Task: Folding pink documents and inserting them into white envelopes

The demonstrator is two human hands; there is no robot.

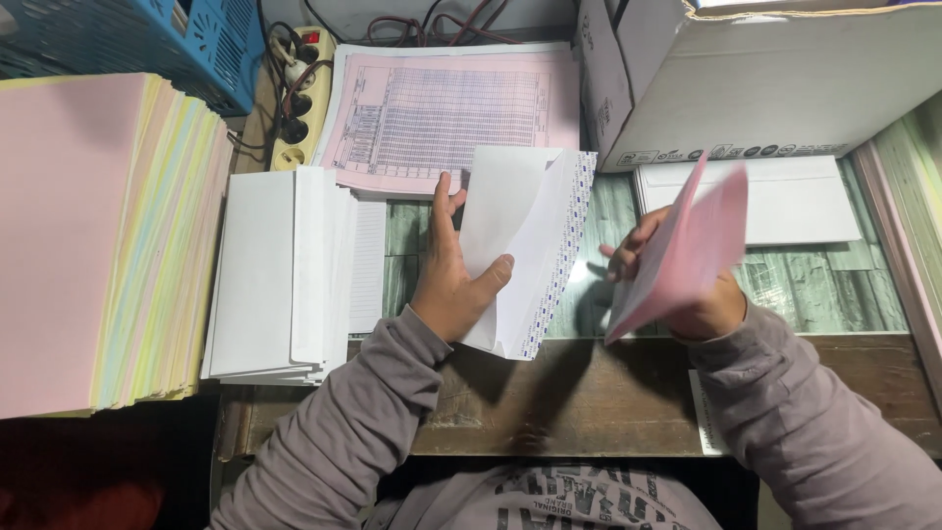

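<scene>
While the far left of the desk is taken up by a tall stack of pastel sheets [93,245], pink on top with yellow, green and blue edges showing down its side, a blue plastic basket [147,39] sits behind it; what is inside cannot be seen. Next comes a fanned pile of white envelopes [280,275], probably spread so each can be picked off singly, with a cream power strip [299,98] behind it. Further back lies a pile of pink printed forms [451,118], flat and face up.

At centre, the left hand [446,285] clamps a white envelope [520,250], thumb on its face and fingers behind, tilting it so the patterned inner lining shows along its right edge, which suggests its mouth is open toward the other hand. Well apart from it, the right hand [687,294] grips a folded pink sheet [682,250] at its lower end; the sheet is blurred and angled toward the envelope, not yet touching it.

Behind the right hand lies a small stack of flat white envelopes [785,201], and above it a white cardboard box [765,79], its contents hidden.
</scene>
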